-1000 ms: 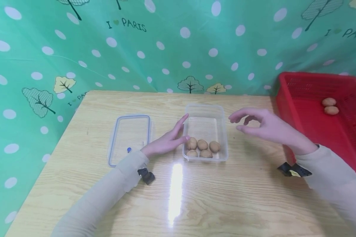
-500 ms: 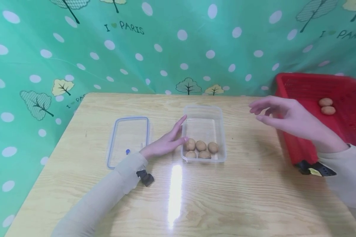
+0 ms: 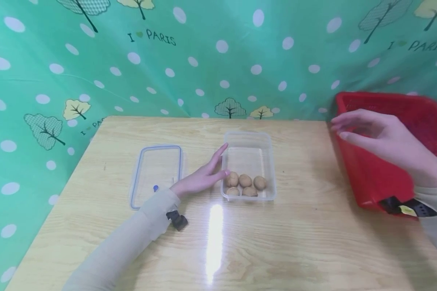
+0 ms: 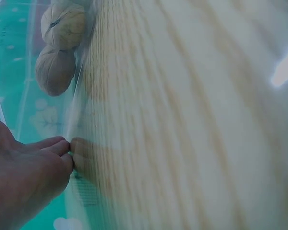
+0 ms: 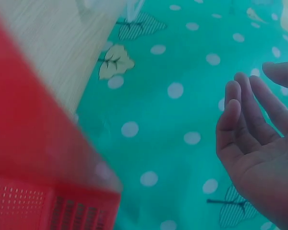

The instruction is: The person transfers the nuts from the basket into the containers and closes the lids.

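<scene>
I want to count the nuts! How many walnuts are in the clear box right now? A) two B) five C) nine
B: the head view shows five walnuts bunched at the near end of the clear box, three in a row and two in front, with the left hand resting against the box's side.
</scene>
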Motion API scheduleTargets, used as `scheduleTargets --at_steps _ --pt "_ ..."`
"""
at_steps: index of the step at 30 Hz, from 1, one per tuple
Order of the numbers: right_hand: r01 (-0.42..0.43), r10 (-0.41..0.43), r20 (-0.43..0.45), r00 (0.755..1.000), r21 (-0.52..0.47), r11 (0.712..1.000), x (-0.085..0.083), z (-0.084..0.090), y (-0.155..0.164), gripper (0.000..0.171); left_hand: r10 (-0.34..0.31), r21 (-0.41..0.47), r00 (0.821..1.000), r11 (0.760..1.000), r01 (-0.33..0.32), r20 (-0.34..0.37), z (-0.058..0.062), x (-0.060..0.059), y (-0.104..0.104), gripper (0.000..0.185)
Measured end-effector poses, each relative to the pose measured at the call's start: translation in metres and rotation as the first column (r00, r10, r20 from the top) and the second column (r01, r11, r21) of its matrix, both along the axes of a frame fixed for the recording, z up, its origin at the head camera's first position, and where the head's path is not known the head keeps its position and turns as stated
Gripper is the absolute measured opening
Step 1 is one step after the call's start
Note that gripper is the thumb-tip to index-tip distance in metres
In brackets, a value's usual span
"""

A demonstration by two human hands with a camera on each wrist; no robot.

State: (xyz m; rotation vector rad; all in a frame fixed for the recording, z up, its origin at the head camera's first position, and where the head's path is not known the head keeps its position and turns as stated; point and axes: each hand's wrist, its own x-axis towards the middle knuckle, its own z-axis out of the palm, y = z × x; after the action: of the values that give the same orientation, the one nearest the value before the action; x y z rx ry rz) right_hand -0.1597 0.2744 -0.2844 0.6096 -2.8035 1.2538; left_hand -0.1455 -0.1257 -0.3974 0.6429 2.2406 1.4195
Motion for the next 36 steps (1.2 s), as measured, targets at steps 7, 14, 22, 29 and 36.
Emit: scheduleTargets --at_steps 7,14,22,29,36 --pt "0.073 -0.075 0.027 0.997 0.038 0.997 -0.008 -0.002 0.021 0.036 -0.009 0.001 1.000 1.000 0.009 -0.008 0.000 0.000 -0.001 0.077" --pt "0.159 -0.166 0.068 0.984 0.105 0.982 -0.015 -0.006 0.043 0.041 -0.011 0.003 1.000 1.000 0.011 -0.004 0.001 0.000 -0.001 0.077" --pt "0.210 -0.216 0.019 0.976 0.161 0.964 -0.026 -0.013 0.066 0.049 -0.006 0.002 1.000 1.000 0.006 0.011 0.001 0.002 -0.002 0.076" --pt "0.259 -0.270 0.056 0.961 0.155 0.954 -0.033 -0.017 0.083 0.054 -0.007 0.001 1.000 1.000 0.007 0.018 0.002 0.003 -0.002 0.076" --pt "0.289 -0.298 0.066 0.952 0.119 0.950 -0.038 -0.020 0.096 0.047 -0.003 -0.010 1.000 1.000 0.004 0.014 0.002 0.003 -0.001 0.076"
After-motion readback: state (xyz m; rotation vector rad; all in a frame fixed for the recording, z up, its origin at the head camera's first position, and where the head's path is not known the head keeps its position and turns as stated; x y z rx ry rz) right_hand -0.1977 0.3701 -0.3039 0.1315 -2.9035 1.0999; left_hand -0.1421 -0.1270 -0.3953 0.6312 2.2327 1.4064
